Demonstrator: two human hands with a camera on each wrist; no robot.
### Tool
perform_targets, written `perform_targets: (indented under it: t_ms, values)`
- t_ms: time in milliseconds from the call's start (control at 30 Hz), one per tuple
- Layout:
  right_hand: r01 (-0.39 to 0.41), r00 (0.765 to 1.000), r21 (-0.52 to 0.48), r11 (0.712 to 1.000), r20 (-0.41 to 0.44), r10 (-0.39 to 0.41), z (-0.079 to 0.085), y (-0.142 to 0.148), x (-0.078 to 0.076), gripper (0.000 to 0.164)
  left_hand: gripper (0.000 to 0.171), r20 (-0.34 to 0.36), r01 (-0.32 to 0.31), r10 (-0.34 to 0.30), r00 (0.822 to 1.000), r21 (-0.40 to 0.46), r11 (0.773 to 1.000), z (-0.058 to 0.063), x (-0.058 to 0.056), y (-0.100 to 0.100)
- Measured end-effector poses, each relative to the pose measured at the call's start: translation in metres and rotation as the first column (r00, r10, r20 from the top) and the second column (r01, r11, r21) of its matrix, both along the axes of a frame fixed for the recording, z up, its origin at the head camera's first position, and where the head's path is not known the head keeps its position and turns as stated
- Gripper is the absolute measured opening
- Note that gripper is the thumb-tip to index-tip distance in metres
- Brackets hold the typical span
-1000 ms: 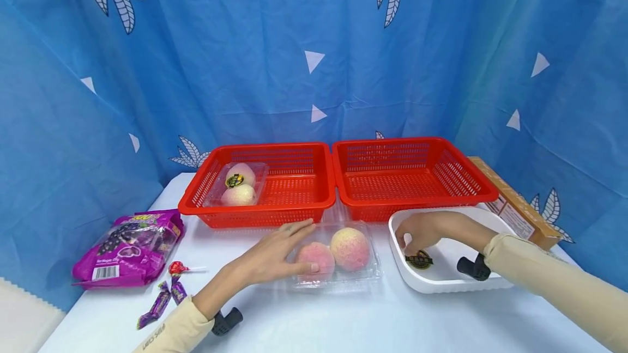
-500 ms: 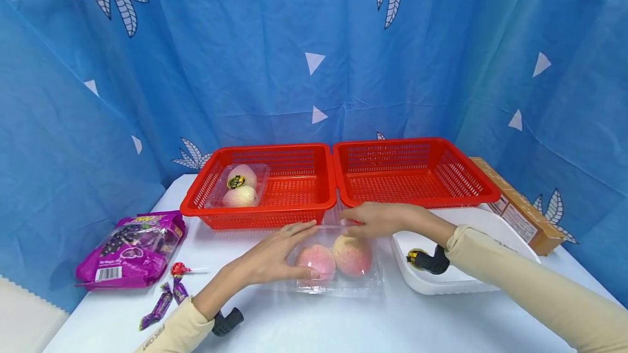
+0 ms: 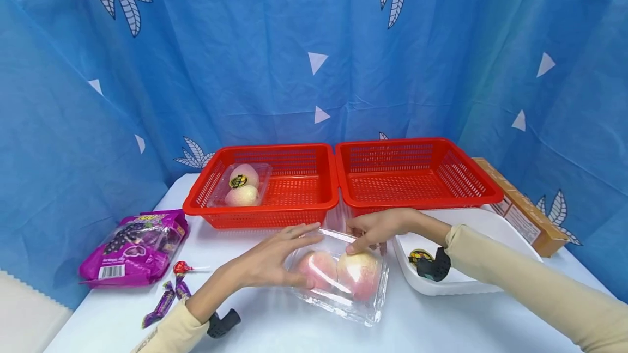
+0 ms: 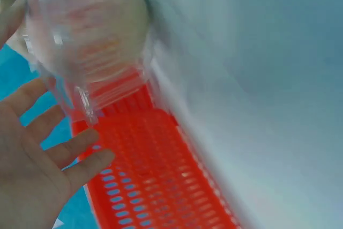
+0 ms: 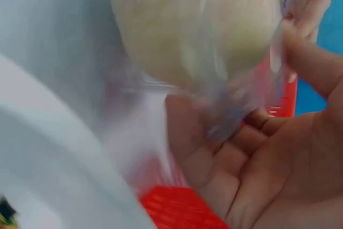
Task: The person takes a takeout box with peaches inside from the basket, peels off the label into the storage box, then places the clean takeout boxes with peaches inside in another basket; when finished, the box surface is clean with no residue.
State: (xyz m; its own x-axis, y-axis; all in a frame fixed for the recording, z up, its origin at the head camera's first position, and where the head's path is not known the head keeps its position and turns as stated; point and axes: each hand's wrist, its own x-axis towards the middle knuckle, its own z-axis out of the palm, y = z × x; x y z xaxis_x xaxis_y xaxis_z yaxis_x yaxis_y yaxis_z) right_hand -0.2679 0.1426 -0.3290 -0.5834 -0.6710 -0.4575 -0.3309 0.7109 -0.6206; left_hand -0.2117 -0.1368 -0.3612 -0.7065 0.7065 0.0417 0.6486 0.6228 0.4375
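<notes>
A clear plastic clamshell box with two pink-and-yellow peaches in it tilts above the white table in the head view. My right hand grips its far right edge. In the right wrist view, that hand's thumb and curled fingers pinch the box's edge from both sides. At the box's left side is my left hand, fingers extended. The left wrist view shows its fingers spread; a fingertip appears to touch the plastic. Motion blurs both wrist views.
Behind stand two red baskets, the left one holding another box of peaches. A white tub with a round black-and-gold label inside and a cardboard box are right. A purple bag, lollipop and wrapped candies lie left.
My right hand has come out of the white tub, reached left and taken hold of the peach box. The box has turned and tilted. My left hand has stayed beside it, fingers lifting slightly.
</notes>
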Motion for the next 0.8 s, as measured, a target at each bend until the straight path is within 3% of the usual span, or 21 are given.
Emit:
perform_targets:
  t_ms: [133,233,367,500,633,700,800]
  values:
    - [-0.042,0.996,-0.060,0.997,0.078,0.047,-0.003,0.007,0.006,0.035,0.065,-0.071,0.042,-0.041,0.997,0.019,0.999,0.010,0.006,0.005]
    - [-0.064,0.992,-0.096,0.993,0.105,0.074,0.000,0.013,0.013,0.034,0.054,-0.171,0.044,-0.025,0.985,0.110,0.993,0.021,0.002,0.011]
    - [-0.123,0.988,-0.128,0.984,0.078,0.134,0.014,0.028,0.020,0.031,0.047,-0.266,-0.004,0.076,0.961,0.261,0.965,0.034,-0.019,0.020]
    - [-0.180,0.980,-0.222,0.958,0.037,0.193,0.037,0.050,0.019,0.030,0.050,-0.241,-0.120,0.199,0.950,0.306,0.944,0.037,-0.046,0.031]
    - [-0.176,0.980,-0.317,0.932,0.030,0.195,0.063,0.079,0.001,0.027,0.059,-0.222,-0.221,0.278,0.935,0.248,0.943,0.030,-0.071,0.051]
    - [-0.148,0.985,-0.332,0.932,0.033,0.168,0.076,0.096,-0.015,0.024,0.062,-0.237,-0.236,0.279,0.930,0.197,0.952,0.025,-0.081,0.064]
    - [-0.040,0.995,-0.302,0.953,0.075,0.066,0.098,0.120,-0.041,0.022,0.067,-0.252,-0.228,0.253,0.934,0.125,0.966,0.018,-0.091,0.081]
